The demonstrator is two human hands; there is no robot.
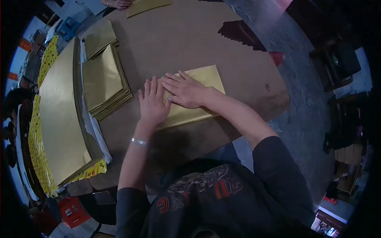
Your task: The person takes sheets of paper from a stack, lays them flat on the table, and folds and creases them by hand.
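A gold sheet, seemingly folded along its near edge (204, 77), lies on the brown table in front of me. My left hand (154, 104) rests flat on its left part, fingers stretched out and pointing away from me. Beside it, my right hand (185, 90) presses flat on the same sheet, fingers spread toward the left. The two hands touch or nearly touch near the thumbs. Both hide much of the sheet's left side. Left of my hands sits a stack of gold folded sheets (102, 81).
A tall pile of large gold sheets (61, 115) stands at the left on yellow printed wrapping (35, 146). Beyond the stack lies another gold stack (99, 39). Across the brown table (178, 39), another person's hand (120, 4) is near a gold sheet (149, 7). A red stool (73, 212) stands lower left.
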